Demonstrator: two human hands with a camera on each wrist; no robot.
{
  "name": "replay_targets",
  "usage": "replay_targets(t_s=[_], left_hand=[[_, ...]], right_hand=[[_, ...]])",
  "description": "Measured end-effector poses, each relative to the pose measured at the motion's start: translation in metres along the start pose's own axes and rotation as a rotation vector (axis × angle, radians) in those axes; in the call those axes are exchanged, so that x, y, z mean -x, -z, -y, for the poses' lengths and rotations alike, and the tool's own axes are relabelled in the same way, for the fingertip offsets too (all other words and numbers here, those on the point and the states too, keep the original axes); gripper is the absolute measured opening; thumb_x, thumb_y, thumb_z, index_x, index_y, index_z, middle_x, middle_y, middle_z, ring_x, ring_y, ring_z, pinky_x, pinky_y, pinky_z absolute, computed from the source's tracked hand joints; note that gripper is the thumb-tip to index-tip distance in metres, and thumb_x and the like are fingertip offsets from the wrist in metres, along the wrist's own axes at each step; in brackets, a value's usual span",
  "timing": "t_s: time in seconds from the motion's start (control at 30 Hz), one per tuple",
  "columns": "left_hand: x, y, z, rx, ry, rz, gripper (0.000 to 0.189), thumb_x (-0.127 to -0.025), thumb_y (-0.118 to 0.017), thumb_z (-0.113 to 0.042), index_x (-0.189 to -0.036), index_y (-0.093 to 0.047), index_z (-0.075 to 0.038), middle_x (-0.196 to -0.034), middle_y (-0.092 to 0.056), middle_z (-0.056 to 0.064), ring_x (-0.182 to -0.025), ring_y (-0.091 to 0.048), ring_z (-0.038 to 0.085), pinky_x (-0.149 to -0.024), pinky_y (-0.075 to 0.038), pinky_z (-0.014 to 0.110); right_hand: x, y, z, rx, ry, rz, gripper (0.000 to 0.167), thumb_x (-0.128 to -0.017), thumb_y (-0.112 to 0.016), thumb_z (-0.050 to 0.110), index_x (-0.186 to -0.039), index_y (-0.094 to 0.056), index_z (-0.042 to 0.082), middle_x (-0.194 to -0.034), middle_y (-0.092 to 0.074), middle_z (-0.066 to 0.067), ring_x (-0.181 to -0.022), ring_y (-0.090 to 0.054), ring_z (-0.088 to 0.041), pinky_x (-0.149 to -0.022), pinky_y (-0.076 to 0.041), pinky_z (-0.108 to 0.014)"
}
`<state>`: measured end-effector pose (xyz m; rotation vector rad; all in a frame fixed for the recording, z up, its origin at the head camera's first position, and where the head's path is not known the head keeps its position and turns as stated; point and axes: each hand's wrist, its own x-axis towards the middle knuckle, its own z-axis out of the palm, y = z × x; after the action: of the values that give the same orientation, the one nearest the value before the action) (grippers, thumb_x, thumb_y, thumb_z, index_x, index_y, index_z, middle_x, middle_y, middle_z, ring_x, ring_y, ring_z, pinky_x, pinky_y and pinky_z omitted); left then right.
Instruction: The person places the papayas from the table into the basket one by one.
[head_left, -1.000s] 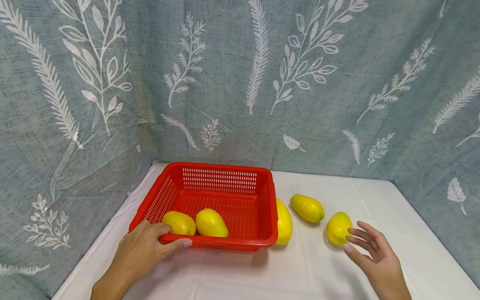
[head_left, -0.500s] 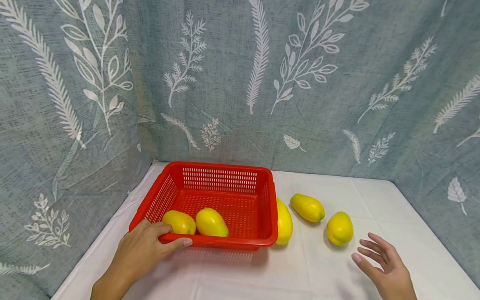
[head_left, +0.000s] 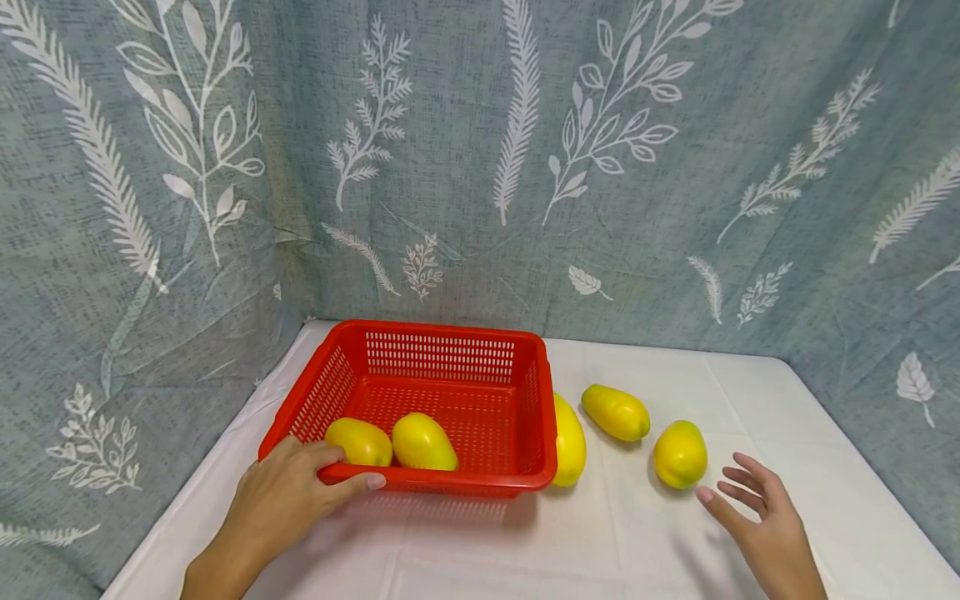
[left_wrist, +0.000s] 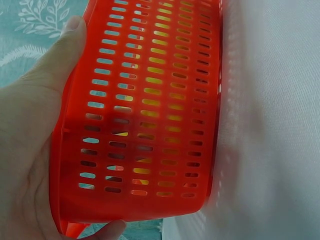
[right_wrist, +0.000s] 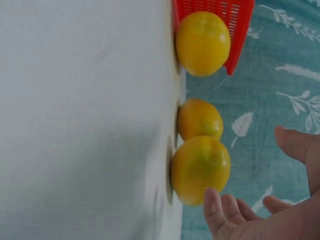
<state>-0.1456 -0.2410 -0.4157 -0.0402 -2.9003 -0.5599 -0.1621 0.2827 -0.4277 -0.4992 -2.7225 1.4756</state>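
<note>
While left fingers [head_left: 327,455] grip the basket [head_left: 442,392], its slotted wall [left_wrist: 136,117] seems plastic.

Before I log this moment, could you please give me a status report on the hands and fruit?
Left hand grips red basket. Right hand empty, near rightmost yellow fruit. Two fruits inside, two others outside. No obstruction seen.

On the red plastic basket [head_left: 480,481] and the yellow mango-like fruits [head_left: 680,455], it is not possible to read any text, label, brand, number or sign
</note>
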Motion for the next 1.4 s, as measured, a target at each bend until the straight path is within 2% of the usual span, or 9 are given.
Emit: replay_targets(t_s=[0.1,0.17,0.37,0.43,0.5,0.73,1.0,1.23,1.4], left_hand=[[0.0,0.0,0.0,-0.002,-0.002,0.001,0.072,-0.078,-0.074,-0.081,-0.105,-0.081,-0.014,-0.098,-0.074,0.0,-0.091,-0.055,0.022,-0.067,-0.047,0.042],[-0.001,0.0,0.0,-0.002,-0.004,0.003,0.072,-0.078,-0.074,-0.081,-0.104,-0.081,-0.015,-0.098,-0.075,0.0,-0.091,-0.055,0.022,-0.067,-0.047,0.042],[-0.002,0.001,0.0,-0.008,-0.014,-0.004,0.07,-0.079,-0.074,-0.081,-0.104,-0.081,-0.015,-0.099,-0.076,0.0,-0.091,-0.055,0.022,-0.067,-0.047,0.043],[-0.002,0.001,0.0,-0.009,-0.015,-0.008,0.07,-0.079,-0.074,-0.08,-0.104,-0.082,-0.016,-0.099,-0.076,0.0,-0.091,-0.055,0.022,-0.067,-0.047,0.043],[-0.001,0.001,0.0,-0.008,-0.014,-0.009,0.069,-0.079,-0.074,-0.08,-0.103,-0.081,-0.016,-0.098,-0.075,-0.001,-0.091,-0.055,0.022,-0.066,-0.047,0.043],[-0.001,0.001,-0.001,-0.002,-0.007,-0.008,0.066,-0.078,-0.074,-0.081,-0.101,-0.081,-0.018,-0.096,-0.075,-0.002,-0.091,-0.056,0.022,-0.067,-0.047,0.044],[0.0,0.001,-0.001,-0.008,-0.006,-0.007,0.068,-0.078,-0.074,-0.081,-0.102,-0.081,-0.018,-0.096,-0.073,-0.002,-0.089,-0.055,0.021,-0.066,-0.046,0.042],[0.0,0.0,-0.001,-0.002,-0.014,-0.011,0.065,-0.078,-0.074,-0.081,-0.1,-0.081,-0.019,-0.095,-0.074,-0.003,-0.09,-0.055,0.02,-0.066,-0.046,0.042],[0.0,0.0,-0.001,-0.003,-0.014,-0.015,0.065,-0.078,-0.075,-0.08,-0.099,-0.081,-0.019,-0.095,-0.074,-0.003,-0.089,-0.055,0.02,-0.065,-0.046,0.041]], right_hand=[[-0.006,0.0,0.001,0.016,0.002,0.016,0.11,-0.094,-0.075,0.059,-0.17,-0.013,0.009,-0.165,-0.035,-0.025,-0.147,-0.045,-0.04,-0.087,-0.052,-0.014],[-0.01,0.001,0.001,0.024,-0.002,0.033,0.112,-0.094,-0.074,0.06,-0.17,-0.011,0.008,-0.166,-0.033,-0.027,-0.148,-0.044,-0.041,-0.094,-0.055,-0.024],[-0.021,-0.001,0.0,0.02,0.011,0.077,0.112,-0.096,-0.073,0.059,-0.17,-0.006,0.008,-0.168,-0.028,-0.027,-0.151,-0.039,-0.042,-0.106,-0.052,-0.038],[-0.024,-0.004,0.0,0.023,0.016,0.085,0.113,-0.096,-0.072,0.059,-0.17,-0.006,0.007,-0.168,-0.026,-0.029,-0.151,-0.037,-0.044,-0.113,-0.047,-0.052],[-0.027,-0.006,0.001,0.024,0.025,0.092,0.112,-0.097,-0.072,0.058,-0.169,-0.005,0.005,-0.168,-0.023,-0.031,-0.151,-0.036,-0.046,-0.116,-0.042,-0.06],[-0.038,-0.012,0.003,0.054,0.044,0.115,0.11,-0.099,-0.073,0.051,-0.166,-0.004,-0.003,-0.165,-0.019,-0.038,-0.15,-0.035,-0.052,-0.115,-0.042,-0.063],[-0.052,-0.02,0.007,0.105,0.008,0.132,0.117,-0.097,-0.07,0.059,-0.165,-0.001,-0.006,-0.161,-0.018,-0.044,-0.145,-0.035,-0.058,-0.113,-0.042,-0.066],[-0.059,-0.022,0.01,0.139,0.034,0.131,0.113,-0.098,-0.07,0.053,-0.164,-0.003,-0.01,-0.158,-0.023,-0.044,-0.142,-0.036,-0.058,-0.116,-0.035,-0.069],[-0.062,-0.023,0.012,0.155,0.045,0.159,0.115,-0.098,-0.07,0.056,-0.162,-0.003,-0.011,-0.155,-0.026,-0.044,-0.139,-0.037,-0.057,-0.114,-0.034,-0.071]])
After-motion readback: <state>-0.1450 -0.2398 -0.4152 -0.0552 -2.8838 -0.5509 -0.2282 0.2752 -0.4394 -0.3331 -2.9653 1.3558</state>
